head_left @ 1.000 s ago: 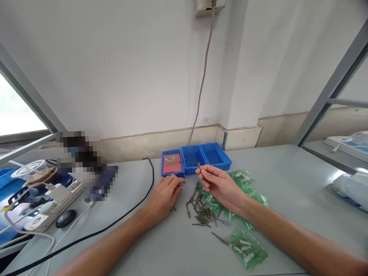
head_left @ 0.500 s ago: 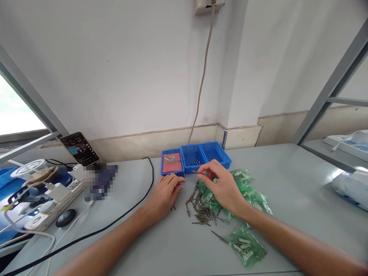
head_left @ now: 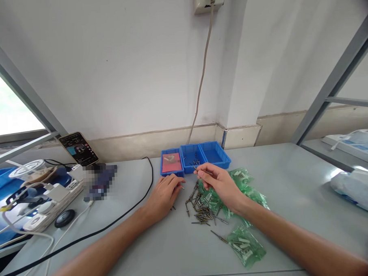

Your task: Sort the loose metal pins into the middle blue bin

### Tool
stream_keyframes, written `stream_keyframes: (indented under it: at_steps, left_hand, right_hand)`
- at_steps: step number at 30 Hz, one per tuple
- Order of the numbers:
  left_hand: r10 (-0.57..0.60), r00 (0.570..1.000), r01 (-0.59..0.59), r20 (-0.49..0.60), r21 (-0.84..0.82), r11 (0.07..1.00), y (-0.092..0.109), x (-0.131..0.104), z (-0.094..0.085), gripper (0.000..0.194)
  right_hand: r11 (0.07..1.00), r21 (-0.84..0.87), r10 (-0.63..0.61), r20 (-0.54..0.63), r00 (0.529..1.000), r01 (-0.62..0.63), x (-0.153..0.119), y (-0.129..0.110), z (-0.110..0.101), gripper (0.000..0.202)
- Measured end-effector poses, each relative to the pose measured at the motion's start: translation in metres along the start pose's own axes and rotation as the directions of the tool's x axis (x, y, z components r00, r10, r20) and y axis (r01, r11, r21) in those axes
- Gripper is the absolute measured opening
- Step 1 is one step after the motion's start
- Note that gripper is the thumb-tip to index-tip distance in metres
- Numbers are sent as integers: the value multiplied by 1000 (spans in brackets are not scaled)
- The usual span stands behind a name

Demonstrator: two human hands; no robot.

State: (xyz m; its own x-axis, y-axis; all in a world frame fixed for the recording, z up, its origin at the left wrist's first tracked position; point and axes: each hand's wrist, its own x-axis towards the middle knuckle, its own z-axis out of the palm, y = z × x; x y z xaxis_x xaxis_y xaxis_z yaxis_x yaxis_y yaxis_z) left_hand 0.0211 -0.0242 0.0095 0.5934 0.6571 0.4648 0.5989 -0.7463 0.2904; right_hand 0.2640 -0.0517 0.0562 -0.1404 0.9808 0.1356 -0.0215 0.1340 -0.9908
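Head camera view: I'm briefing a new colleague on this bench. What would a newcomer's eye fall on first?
Probably the green bags, right of centre on the grey table, with a loose heap of metal pins beside them. Next, the blue trays in a row behind, near the wall. Then the right hand, pinching a small pin in front of the trays.

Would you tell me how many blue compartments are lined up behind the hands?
3: the left one with the pink card, the middle one with a few pins, the right one partly behind the right hand.
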Motion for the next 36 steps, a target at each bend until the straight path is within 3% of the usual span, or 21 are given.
stream_keyframes:
  at_steps: [3,6,15,20,24,26,29,32,36]
  left_hand:
    - [2,1000,-2,0,-2,1000,-1,0,1,19]
    - [4,1000,-4,4,-5,1000,-2,0,1,19]
    - [0,1000,0,3,-5,1000,0,0,0,20]
    - [1,1000,-1,9,-11,1000,1,1,-1,20]
    - [2,1000,-2,13,-8,1000,0,0,0,20]
    - [3,1000,-3,13,-5,1000,-1,0,0,20]
    - [7,1000,-7,6,-1,1000,0,0,0,21]
    - [7,1000,-7,4,-2,1000,1,0,-1,22]
    - [-5,1000,5,8,7,1000,3,0,-2,19]
  right_hand:
    - [967,229,104,56,993,-114,2,1,-1,35]
    - [927,341,131,104,986,-159,3,3,-2,34]
    - [889,420,120,165,979,-180,2,-2,-1,27]
    - [940,309,104,140,985,-143,1,-3,0,31]
    - [1000,-15,-13,38,999,14,0,1,0,24]
    - [959,-241,-154,-4,988,148,-1,4,-1,19]
    - [821,-475,-339,41,940,317,-2,7,-2,14]
    - [750,-552,-386,81,919,364,0,9,-5,14]
    - [854,-459,-284,-19,959,244,6,12,-7,20]
